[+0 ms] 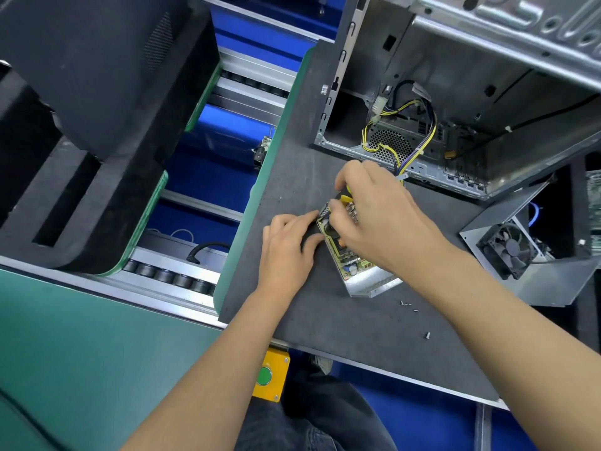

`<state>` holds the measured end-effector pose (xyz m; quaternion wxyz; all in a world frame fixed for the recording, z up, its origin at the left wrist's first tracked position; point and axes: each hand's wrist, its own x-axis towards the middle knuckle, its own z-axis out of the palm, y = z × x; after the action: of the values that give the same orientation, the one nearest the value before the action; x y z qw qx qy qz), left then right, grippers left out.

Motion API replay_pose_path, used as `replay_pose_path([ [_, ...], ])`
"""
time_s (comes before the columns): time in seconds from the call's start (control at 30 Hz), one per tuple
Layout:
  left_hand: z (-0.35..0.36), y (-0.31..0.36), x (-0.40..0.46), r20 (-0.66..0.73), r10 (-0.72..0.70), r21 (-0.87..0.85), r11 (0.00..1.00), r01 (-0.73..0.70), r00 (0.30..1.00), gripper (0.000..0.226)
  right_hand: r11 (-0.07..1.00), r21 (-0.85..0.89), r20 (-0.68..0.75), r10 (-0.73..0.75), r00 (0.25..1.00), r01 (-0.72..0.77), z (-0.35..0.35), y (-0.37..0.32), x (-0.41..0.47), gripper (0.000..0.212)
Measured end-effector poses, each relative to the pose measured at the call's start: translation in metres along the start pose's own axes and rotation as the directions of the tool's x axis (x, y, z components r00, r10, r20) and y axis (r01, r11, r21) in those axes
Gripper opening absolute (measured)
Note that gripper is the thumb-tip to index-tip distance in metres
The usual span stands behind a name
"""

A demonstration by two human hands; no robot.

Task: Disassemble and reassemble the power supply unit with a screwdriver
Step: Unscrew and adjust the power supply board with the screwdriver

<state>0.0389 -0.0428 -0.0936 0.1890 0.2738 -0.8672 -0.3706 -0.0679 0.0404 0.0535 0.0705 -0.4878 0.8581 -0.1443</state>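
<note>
Screws (pixel 408 305) lie loose (cover's off), so I'm unscrewing: right hand (pixel 383 216) grips the screwdriver (pixel 345 197), left hand (pixel 289 245) pinches the power supply (pixel 357 268); next, turn steadily.

Bare forearms (pixel 201 369), dark jeans (pixel 325 418)
</note>
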Motion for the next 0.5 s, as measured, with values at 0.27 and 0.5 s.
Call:
replay_pose_path([
  [0.27, 0.008, 0.008, 0.007, -0.103, -0.140, -0.056, 0.989, 0.135, 0.985, 0.013, 0.862, -0.446, 0.267, -0.128, 0.955, 0.241, -0.013, -0.012, 0.022, 0.008],
  [0.5, 0.009, 0.007, 0.008, -0.132, -0.163, -0.091, 0.984, 0.152, 0.978, 0.010, 0.872, -0.405, 0.381, -0.112, 0.918, 0.274, -0.018, -0.019, 0.030, 0.013],
])
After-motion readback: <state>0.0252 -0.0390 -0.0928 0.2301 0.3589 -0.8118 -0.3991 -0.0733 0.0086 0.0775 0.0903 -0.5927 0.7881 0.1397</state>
